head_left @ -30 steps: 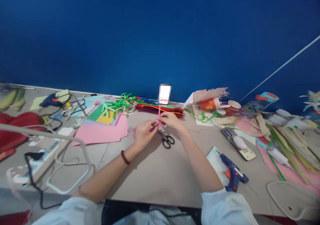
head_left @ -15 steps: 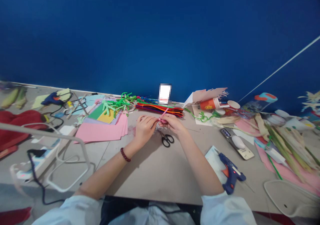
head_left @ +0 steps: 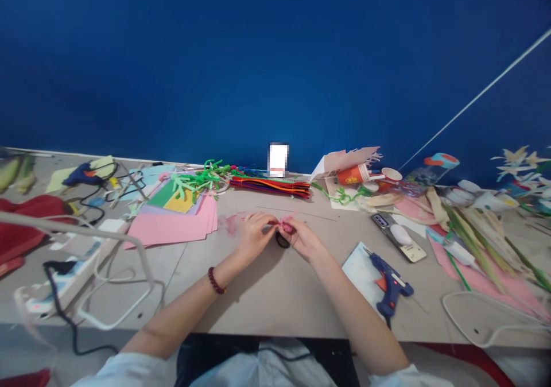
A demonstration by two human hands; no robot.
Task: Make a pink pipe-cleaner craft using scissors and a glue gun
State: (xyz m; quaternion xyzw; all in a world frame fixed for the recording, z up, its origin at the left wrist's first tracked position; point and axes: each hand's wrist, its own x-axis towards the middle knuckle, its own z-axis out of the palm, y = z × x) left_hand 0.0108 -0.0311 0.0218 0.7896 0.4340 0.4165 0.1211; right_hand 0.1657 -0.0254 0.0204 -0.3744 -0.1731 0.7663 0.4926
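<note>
Pink pipe cleaner (head_left: 287,228), twisted into a small bunch, sits pinched in our hands just above the middle of the bench (head_left: 275,301). Our left hand (head_left: 256,236) and right hand (head_left: 303,240) are close together, fingers curled in and meeting around the bunch, leaving only a narrow gap between them. Directly beneath the bunch, a black scissor handle (head_left: 282,241) shows on the bench, with the rest of the scissors hidden by our hands. A red bead bracelet (head_left: 215,280) circles our left wrist. Left of our hands lies a stack of pink paper (head_left: 181,227), with yellow and green sheets (head_left: 172,198) beyond it and a tangle of green pipe cleaners (head_left: 198,180) on top. A bundle of multicoloured pipe cleaners (head_left: 269,187) lies along the back of the bench. To our right, a blue hot glue gun (head_left: 390,283) rests on a white card (head_left: 359,272), near a phone (head_left: 398,236) and an orange paper cup (head_left: 352,174). Further right, long pale leaf strips (head_left: 477,243) lie across pink paper (head_left: 473,283).
</note>
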